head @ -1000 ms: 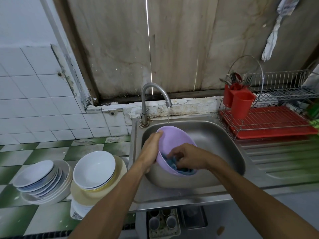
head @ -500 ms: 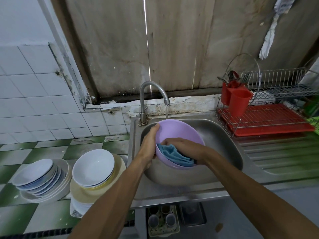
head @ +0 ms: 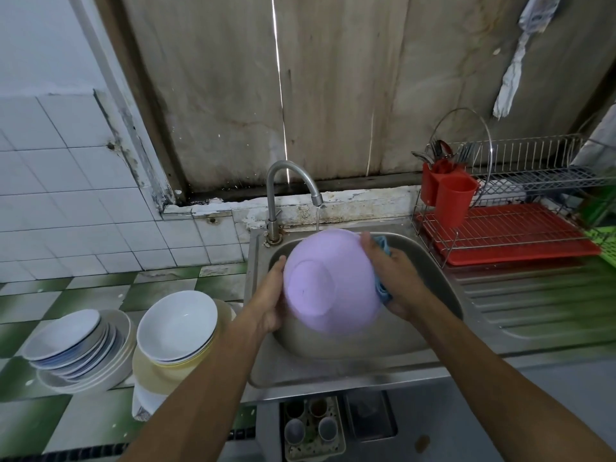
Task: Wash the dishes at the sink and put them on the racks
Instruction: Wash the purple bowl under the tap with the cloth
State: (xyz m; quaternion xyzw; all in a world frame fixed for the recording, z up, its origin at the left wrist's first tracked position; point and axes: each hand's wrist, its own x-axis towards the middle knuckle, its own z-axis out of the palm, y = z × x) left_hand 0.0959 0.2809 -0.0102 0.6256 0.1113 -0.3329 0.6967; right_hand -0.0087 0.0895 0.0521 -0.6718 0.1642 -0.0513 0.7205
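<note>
The purple bowl [head: 328, 281] is up over the sink [head: 436, 275], tipped so its underside faces the camera, with its top edge right under the thin stream of water [head: 317, 219] running from the tap [head: 287, 181]. The left hand [head: 270, 303] grips the bowl's left edge, thumb along the outside and fingers hidden behind it. The right hand [head: 398, 280] pinches a blue cloth [head: 383, 291] against the bowl's right side, thumb lying over the outer wall and the cloth bunched under the palm.

On the tiled counter [head: 100, 285] to the left sit a stack of plates [head: 66, 345] and, just beside it, a white bowl [head: 176, 323] on top of other dishes. To the right of the sink stands the wire rack [head: 520, 228] on its red tray, with a red holder [head: 455, 200] of cutlery at its near corner.
</note>
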